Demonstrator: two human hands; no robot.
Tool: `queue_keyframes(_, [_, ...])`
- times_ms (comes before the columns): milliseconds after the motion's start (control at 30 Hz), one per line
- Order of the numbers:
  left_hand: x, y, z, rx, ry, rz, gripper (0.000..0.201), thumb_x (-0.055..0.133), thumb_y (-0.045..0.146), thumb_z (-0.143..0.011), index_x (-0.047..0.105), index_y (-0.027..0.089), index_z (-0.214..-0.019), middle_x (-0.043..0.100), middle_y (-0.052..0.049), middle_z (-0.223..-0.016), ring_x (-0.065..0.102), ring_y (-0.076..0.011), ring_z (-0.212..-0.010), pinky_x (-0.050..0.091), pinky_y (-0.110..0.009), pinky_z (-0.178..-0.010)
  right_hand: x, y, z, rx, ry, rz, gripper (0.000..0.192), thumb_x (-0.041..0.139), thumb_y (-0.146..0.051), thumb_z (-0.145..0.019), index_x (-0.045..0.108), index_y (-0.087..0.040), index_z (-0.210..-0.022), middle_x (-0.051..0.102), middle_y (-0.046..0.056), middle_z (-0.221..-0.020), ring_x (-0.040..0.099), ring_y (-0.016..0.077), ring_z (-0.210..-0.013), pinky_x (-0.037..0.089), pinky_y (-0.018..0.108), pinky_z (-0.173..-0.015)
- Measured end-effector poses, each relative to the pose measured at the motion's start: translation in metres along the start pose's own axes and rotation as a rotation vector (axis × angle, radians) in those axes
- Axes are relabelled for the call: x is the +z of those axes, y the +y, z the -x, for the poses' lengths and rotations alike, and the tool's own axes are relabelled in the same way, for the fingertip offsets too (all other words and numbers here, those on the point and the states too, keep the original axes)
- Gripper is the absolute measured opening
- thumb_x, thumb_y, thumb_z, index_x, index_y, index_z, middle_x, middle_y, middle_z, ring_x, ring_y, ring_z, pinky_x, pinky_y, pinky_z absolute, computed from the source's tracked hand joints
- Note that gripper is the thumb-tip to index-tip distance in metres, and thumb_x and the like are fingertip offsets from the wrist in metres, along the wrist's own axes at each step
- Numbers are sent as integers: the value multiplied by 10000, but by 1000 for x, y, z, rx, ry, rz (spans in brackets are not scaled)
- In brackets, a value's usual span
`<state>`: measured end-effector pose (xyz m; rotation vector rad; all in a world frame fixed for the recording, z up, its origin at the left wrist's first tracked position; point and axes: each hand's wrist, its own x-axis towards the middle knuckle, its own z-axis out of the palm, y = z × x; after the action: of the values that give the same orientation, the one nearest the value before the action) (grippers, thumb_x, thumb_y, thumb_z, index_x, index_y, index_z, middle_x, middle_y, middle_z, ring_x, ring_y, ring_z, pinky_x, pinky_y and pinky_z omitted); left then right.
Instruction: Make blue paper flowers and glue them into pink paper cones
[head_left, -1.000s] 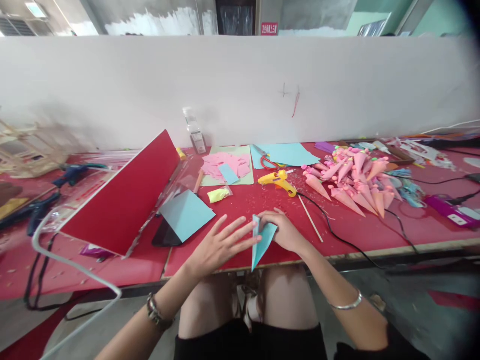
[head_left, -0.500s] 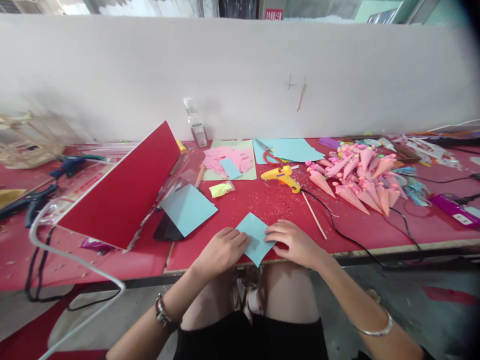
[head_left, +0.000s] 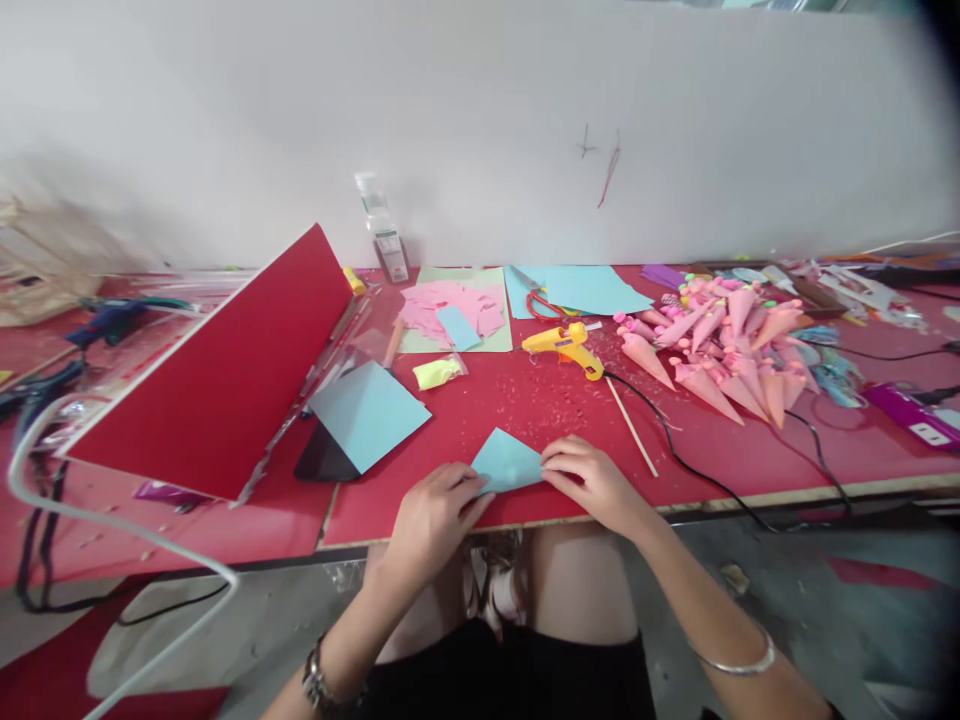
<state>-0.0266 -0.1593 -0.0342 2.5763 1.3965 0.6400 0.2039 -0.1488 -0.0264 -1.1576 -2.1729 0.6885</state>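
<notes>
A light blue sheet of paper (head_left: pixel 508 460) lies at the table's front edge, its near part turned up so that it shows as a triangle with the point away from me. My left hand (head_left: pixel 442 508) pinches its left corner between thumb and fingers. At the right corner, my right hand (head_left: pixel 589 478) grips the paper the same way. More blue square paper (head_left: pixel 371 412) rests to the left, partly over a dark flat phone-like object (head_left: pixel 324 457). Beyond my right hand lies a yellow glue gun (head_left: pixel 564 345) with a black cord.
A red board (head_left: pixel 217 370) leans up at the left. Pink paper cones (head_left: pixel 731 345) are heaped at the right. Behind lie pink paper scraps (head_left: pixel 442 308), red-handled scissors (head_left: pixel 541 303) and a clear bottle (head_left: pixel 388 245). A thin stick (head_left: pixel 631 428) lies near my right hand.
The paper between my hands has gone from a flat diamond to a triangle, its near corner folded up and away from me. The camera view has tilted down slightly.
</notes>
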Motion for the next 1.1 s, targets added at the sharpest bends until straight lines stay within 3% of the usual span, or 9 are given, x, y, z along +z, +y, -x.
queue_keyframes(100, [-1, 2, -2, -128, -27, 16, 220, 465, 347, -825, 610, 182, -819, 606, -31, -805, 563, -140, -726, 421, -224, -604, 5, -3, -4, 57, 16, 86, 180, 469, -271, -839, 565, -173, -723, 563, 34, -803, 515, 131, -782, 398, 253, -719])
queue_keyframes(433, [-2, 6, -6, -307, -45, -55, 281, 426, 381, -835, 528, 177, -669, 552, -1, -653, 519, -114, -592, 335, -204, -506, 20, -6, -16, 174, 16, 452, 254, 421, -300, -853, 498, -171, -647, 511, 24, -699, 474, 134, -689, 332, 244, -640])
queue_keyframes(1100, [-1, 7, -14, -311, -115, -178, 216, 387, 315, -858, 467, 187, -703, 571, -5, -666, 524, -144, -587, 320, -228, -506, 26, -7, -26, 236, -28, 671, 265, 392, -288, -873, 543, -178, -685, 581, 34, -696, 526, 154, -700, 313, 264, -633])
